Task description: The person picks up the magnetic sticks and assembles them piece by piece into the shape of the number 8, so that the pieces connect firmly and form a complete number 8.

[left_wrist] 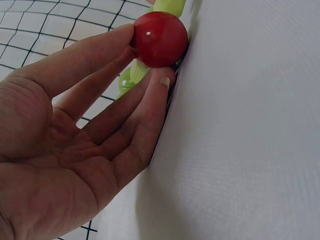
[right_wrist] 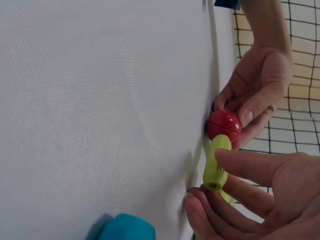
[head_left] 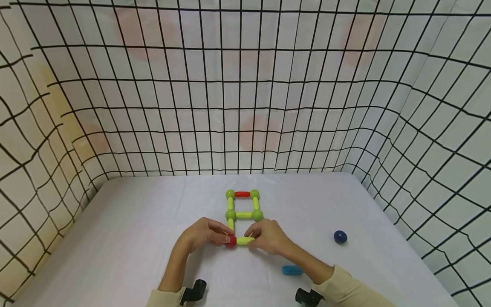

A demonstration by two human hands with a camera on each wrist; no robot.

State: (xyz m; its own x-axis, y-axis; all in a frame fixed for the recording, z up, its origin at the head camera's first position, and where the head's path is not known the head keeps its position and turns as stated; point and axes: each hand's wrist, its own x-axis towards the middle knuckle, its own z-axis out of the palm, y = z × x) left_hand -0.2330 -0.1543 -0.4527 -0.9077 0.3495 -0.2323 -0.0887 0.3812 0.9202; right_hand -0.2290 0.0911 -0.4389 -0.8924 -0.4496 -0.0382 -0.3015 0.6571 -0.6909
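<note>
My left hand pinches a red ball low over the table, thumb on one side and fingers on the other. A yellow-green rod meets that ball at one end. Near the rod's other end, my right hand holds it between thumb and fingers; its free end face shows a dark centre in the right wrist view. Another yellow-green rod runs from the red ball up to a green ball. Beyond lies a square of green balls and rods, with a red rod as its far side.
A blue rod lies beside my right forearm, and a dark blue ball sits farther right. The white-covered table is bordered by black netting over pale walls at the back and sides.
</note>
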